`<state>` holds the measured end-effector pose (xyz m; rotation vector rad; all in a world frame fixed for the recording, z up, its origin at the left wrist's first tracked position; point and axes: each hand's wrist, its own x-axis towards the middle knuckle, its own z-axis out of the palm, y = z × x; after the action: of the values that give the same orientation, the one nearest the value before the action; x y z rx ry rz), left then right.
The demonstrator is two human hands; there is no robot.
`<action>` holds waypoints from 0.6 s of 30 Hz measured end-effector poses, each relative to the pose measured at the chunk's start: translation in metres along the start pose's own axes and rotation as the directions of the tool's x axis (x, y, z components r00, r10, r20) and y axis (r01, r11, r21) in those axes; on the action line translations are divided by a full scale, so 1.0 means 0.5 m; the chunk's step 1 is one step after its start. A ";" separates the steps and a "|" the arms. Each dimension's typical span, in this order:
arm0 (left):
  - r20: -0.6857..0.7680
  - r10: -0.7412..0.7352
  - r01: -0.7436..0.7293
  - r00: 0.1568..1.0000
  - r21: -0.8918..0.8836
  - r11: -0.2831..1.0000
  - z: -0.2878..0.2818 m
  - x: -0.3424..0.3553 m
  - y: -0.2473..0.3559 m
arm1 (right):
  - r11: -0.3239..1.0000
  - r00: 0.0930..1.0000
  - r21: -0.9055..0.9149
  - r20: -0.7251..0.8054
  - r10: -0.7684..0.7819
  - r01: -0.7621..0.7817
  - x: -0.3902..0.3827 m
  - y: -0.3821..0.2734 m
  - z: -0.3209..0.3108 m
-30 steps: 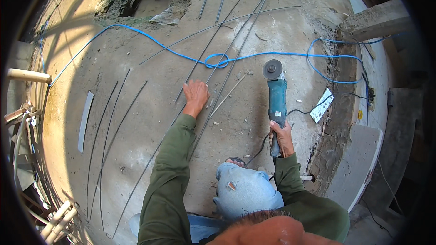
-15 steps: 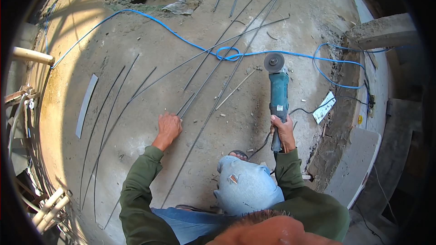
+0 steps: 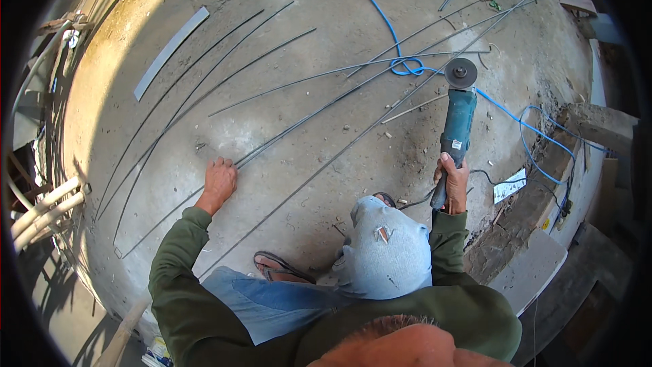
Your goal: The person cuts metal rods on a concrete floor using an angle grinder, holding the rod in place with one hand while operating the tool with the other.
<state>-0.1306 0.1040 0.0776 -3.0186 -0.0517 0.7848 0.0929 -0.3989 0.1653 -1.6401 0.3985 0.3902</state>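
My left hand is low over the floor at the left, its fingers curled round a thin dark steel rod. That rod runs away to the upper right, close beside another. My right hand grips the black rear handle of a teal angle grinder. The grinder points away from me, with its round disc at the far end, above the floor and apart from the rods. Nearer to me, another long steel rod lies slantwise between my two hands.
Bent steel rods and a flat grey strip lie at left. A blue hose loops across the rods. The grinder's black cord trails right, past a white printed sheet. Bamboo poles edge the left side; concrete blocks stand right.
The view has turned, so the floor and rods appear shifted. My left hand has moved left and slightly up in the picture. The grinder stays in my right hand.
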 end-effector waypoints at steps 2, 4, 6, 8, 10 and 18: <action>0.022 -0.028 0.028 0.999 0.006 1.000 0.026 -0.046 -0.013 | 0.999 0.999 -0.027 0.049 0.019 -0.017 0.005 0.001 0.015; 0.125 -0.095 0.086 0.988 0.076 0.993 0.078 -0.103 -0.036 | 0.998 0.997 -0.051 0.075 -0.024 0.028 0.003 -0.004 0.034; 0.154 -0.129 0.116 0.980 0.096 0.989 0.099 -0.147 -0.065 | 0.996 0.994 -0.073 0.092 -0.053 0.060 0.005 -0.002 0.033; 0.188 -0.171 0.151 0.967 0.117 0.982 0.120 -0.199 -0.100 | 0.995 0.993 -0.079 0.100 -0.057 0.065 -0.002 -0.006 0.041; 0.227 -0.207 0.150 0.952 0.246 0.958 0.143 -0.253 -0.146 | 0.993 0.990 -0.092 0.125 -0.063 0.075 0.002 -0.006 0.045; 0.166 -0.529 0.450 0.832 0.354 0.820 0.213 -0.498 -0.247 | 0.988 0.977 -0.112 0.200 -0.079 0.103 0.005 -0.001 0.066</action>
<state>-0.4032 0.2193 0.1095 -2.4217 -0.6346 1.0033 0.0949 -0.3663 0.1611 -1.7141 0.1535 0.5091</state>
